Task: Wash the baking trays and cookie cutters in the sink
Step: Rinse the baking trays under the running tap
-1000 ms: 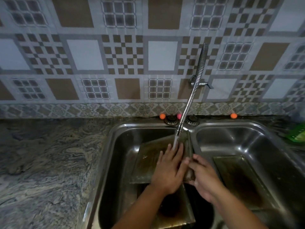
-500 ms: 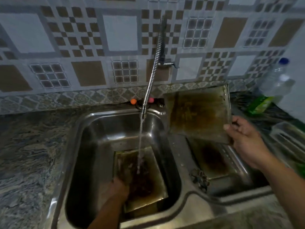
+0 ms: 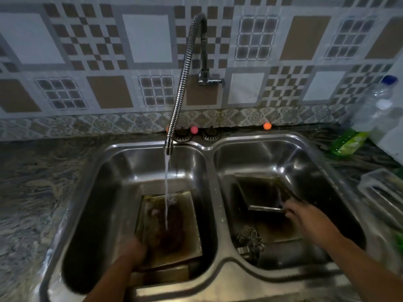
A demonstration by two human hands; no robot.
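A stained baking tray (image 3: pixel 189 216) lies in the left basin of the steel double sink (image 3: pixel 214 168), under water running from the flexible faucet (image 3: pixel 181 83). My left hand (image 3: pixel 133 251) holds that tray's near left corner; its fingers are blurred. Another tray edge (image 3: pixel 165 276) shows beneath it. In the right basin a second tray (image 3: pixel 259 192) leans tilted on a darker tray (image 3: pixel 281 232), and my right hand (image 3: pixel 305 216) grips its near right corner. Metal cookie cutters (image 3: pixel 248 241) lie at the right basin's front left.
Patterned stone counter (image 3: pixel 32 192) extends left of the sink. On the right stand a clear plastic bottle (image 3: pixel 379 101), a green packet (image 3: pixel 346 142) and a clear container (image 3: pixel 383 188). Two drain plugs (image 3: pixel 210 135) and small orange balls sit behind the basins.
My right hand has carried the lifted tray down into the right basin, leaning it there. My left hand stays on the tray in the left basin under the running water.
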